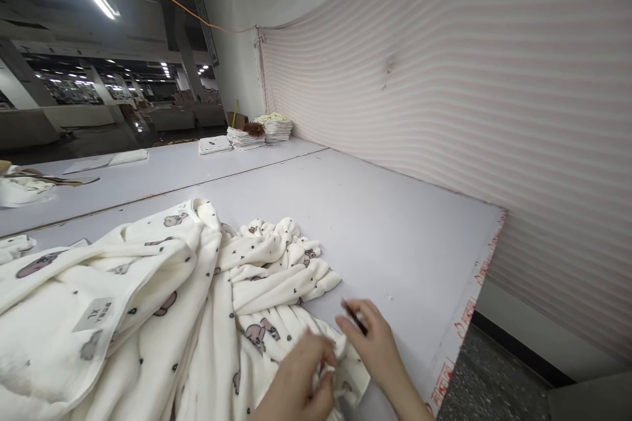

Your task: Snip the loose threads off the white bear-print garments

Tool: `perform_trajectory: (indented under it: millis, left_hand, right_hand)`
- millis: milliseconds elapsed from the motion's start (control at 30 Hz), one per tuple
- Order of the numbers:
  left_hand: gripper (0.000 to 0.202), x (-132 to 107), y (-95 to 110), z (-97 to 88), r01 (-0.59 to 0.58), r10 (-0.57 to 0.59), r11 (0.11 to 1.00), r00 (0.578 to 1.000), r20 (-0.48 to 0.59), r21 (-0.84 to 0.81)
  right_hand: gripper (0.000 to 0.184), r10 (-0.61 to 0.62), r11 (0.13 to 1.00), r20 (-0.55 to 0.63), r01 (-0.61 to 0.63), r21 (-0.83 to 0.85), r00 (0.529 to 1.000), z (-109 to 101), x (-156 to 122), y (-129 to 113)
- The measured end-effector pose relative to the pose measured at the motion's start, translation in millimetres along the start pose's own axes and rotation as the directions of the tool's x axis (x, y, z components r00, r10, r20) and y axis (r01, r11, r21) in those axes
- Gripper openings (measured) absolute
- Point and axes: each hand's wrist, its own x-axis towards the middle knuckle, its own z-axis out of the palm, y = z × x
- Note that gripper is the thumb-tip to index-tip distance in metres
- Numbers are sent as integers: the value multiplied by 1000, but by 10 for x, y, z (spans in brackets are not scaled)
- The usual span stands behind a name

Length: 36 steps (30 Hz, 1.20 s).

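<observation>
A white fleece garment [197, 316] with printed animal figures and small dark marks lies bunched across the near left of the table. Its size label [93, 314] reads XL. My left hand [303, 375] is closed on the garment's lower right edge, fingers curled and partly blurred. To the right, my right hand [368, 335] is closed around a small dark pointed tool [354, 317], whose kind is hard to make out. The tool's tip points up and left, apart from the fabric.
The pale table [395, 230] has a taped right edge [464, 319]. Folded white stacks [247, 138] stand at the far corner, with a brown fuzzy thing [254, 129] on top. Striped cloth [444, 79] hangs along the right side. Other cloth [24, 189] lies at far left.
</observation>
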Motion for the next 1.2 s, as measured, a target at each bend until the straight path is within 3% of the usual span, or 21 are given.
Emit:
perform_trajectory:
  millis: [100,167,233,333,433,533,667,733,833,933,1033,1100,1200]
  left_hand:
    - [8,12,-75,37,200,-182,973,972,149,-114]
    - [5,-3,-161,2,276,-256,949,957,132,-156]
    - [5,-31,-253,-56,278,-273,940,960,55,-199]
    - [18,-37,-328,-89,288,-318,922,944,-85,-257]
    - [39,47,-288,-9,277,-313,930,941,-130,-240]
    - [23,142,-209,98,184,-219,957,965,-143,-224]
    - [3,105,-171,132,127,-159,981,959,-236,-146]
    - [6,45,-158,105,120,-148,986,949,-279,-116]
    - [8,-10,-99,31,105,-146,981,955,-260,-165]
    - [17,-5,-9,-87,192,-291,884,940,-179,-427]
    - [26,4,64,-219,326,-484,655,874,-48,-681]
    - [28,-4,89,-279,347,-520,559,854,7,-753]
    - [33,-36,72,-302,332,-524,517,851,15,-789]
  right_hand:
    - [28,52,999,-47,-53,-8,998,190,568,182]
    - [19,94,996,-10,-93,11,996,303,832,248]
    - [15,117,992,34,-119,50,993,367,902,269]
    - [22,122,978,62,-131,160,991,362,643,226]
    - [24,157,943,102,-180,280,982,304,189,107]
    - [36,237,895,162,-280,348,958,233,-145,-43]
    - [34,209,916,47,-212,341,977,94,-250,-175]
    - [33,167,943,-20,-154,293,986,38,-226,-202]
    - [29,110,952,-45,-92,292,993,-1,-180,-215]
    - [25,100,937,-65,-72,341,993,-44,-150,-185]
    - [43,180,930,-100,-137,341,979,-112,-150,-95]
    - [48,225,925,-96,-181,334,970,-134,-170,-34]
    - [39,220,899,37,-218,380,975,-98,-205,-14]
